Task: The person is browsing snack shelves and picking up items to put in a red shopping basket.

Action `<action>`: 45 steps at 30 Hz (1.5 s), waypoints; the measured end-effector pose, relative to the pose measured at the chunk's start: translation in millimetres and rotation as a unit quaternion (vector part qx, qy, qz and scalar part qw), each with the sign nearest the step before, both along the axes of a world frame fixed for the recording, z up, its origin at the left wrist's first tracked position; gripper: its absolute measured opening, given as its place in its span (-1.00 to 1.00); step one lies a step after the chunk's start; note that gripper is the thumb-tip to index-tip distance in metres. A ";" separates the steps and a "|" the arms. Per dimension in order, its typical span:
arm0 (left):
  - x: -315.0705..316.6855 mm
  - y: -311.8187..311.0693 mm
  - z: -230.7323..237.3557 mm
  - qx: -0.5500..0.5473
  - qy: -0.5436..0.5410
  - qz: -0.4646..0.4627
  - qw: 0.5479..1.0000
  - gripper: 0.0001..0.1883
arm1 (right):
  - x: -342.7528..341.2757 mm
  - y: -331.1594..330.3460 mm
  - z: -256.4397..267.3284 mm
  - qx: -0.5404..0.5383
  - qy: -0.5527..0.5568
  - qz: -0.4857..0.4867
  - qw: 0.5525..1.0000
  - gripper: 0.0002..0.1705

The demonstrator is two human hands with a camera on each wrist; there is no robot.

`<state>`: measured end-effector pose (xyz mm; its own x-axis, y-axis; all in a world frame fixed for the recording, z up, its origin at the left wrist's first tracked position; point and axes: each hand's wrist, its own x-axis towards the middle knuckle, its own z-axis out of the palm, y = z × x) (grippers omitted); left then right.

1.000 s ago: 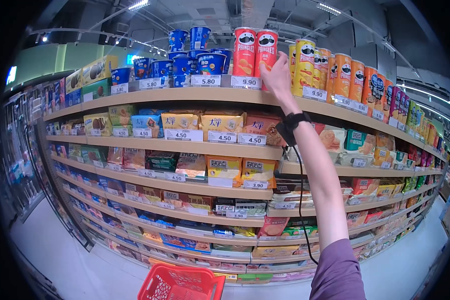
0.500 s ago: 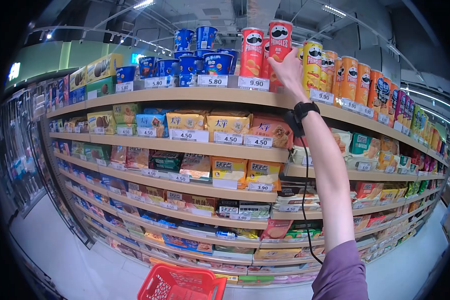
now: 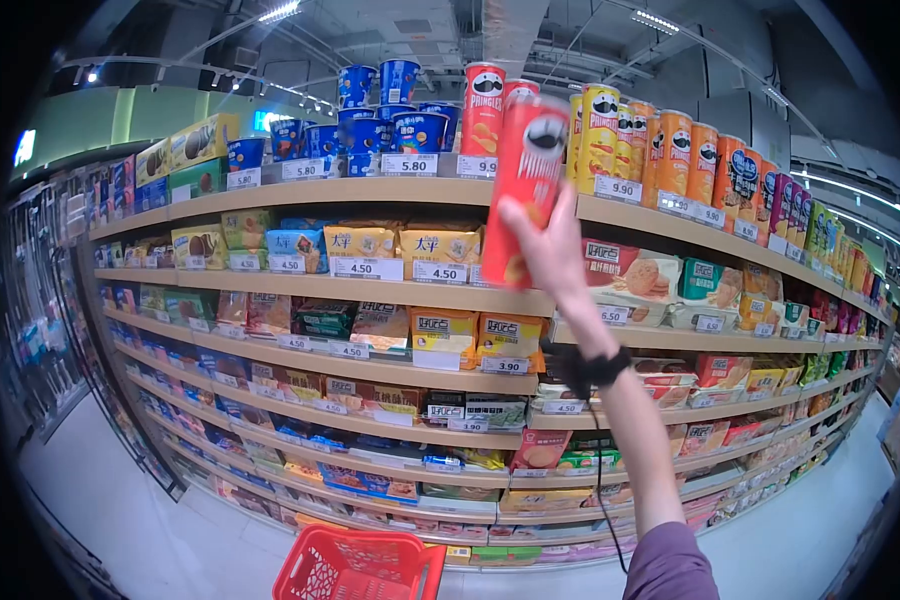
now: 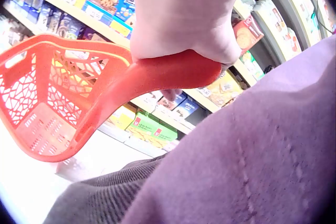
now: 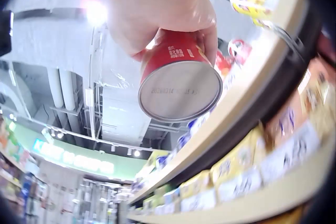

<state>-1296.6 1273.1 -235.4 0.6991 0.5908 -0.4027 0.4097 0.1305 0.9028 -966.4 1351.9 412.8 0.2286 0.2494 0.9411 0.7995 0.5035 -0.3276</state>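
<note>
My right hand [image 3: 550, 248] grips a red Pringles can [image 3: 526, 190], tilted and a little blurred, in front of the upper shelves. In the right wrist view the can's round metal base [image 5: 180, 91] faces the camera, with my fingers [image 5: 209, 43] wrapped about its side. Another red Pringles can [image 3: 483, 110] stands on the top shelf behind, and one more is partly hidden by the held can. My left hand [image 4: 184, 16] grips the handle [image 4: 178, 70] of a red shopping basket [image 4: 44, 153]; the basket hangs low, and its bottom shows bare through the opening.
Yellow Pringles cans [image 3: 600, 135] and orange ones [image 3: 675, 150] line the top shelf [image 3: 370, 191] to the right. Blue tubs [image 3: 417, 132] are stacked to the left. Lower shelves hold packaged biscuits [image 3: 445, 338] behind price tags. A cable [image 3: 600, 490] hangs from my right wrist.
My right hand took hold of a red Pringles can on the top shelf, lifted it, and brought it down and toward me off the shelf. The basket stays at the bottom of the head view.
</note>
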 end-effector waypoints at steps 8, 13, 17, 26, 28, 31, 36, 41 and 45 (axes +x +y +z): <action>46.2 21.0 123.2 0.249 -0.118 0.175 0.945 -0.46 | -68.7 -36.8 -268.1 -0.282 0.281 0.307 0.864 -0.34; 63.9 53.5 253.3 0.047 -0.370 0.182 0.910 -0.58 | -107.0 -62.8 -322.6 -0.293 0.405 0.372 0.782 -0.41; 69.0 36.9 281.1 -0.047 -0.439 0.152 0.884 -0.54 | -124.6 -79.2 -318.3 -0.327 0.332 0.358 0.809 -0.41; 73.5 2.1 265.4 0.042 -0.378 0.247 0.891 -0.48 | -137.4 -121.0 -336.4 -0.435 0.148 0.204 0.864 -0.42; 68.7 6.1 265.2 0.084 -0.347 0.265 0.896 -0.48 | -138.8 -127.4 -344.0 -0.429 0.149 0.225 0.862 -0.35; 68.2 -0.4 284.4 0.090 -0.359 0.311 0.875 -0.44 | -144.5 -135.7 -357.9 -0.386 0.058 0.206 0.897 -0.15; 65.3 -11.2 302.6 0.127 -0.402 0.251 0.871 -0.36 | -147.0 -140.6 -340.6 -0.398 0.221 0.300 0.838 0.02; 59.0 -2.0 303.4 0.294 -0.313 0.180 0.885 -0.31 | -141.7 -150.3 -345.0 -0.395 0.436 0.410 0.697 -0.07; 59.1 -0.2 325.4 -0.041 -0.430 0.158 0.888 -0.43 | -134.2 -161.0 -361.7 -0.419 0.518 0.483 0.568 -0.11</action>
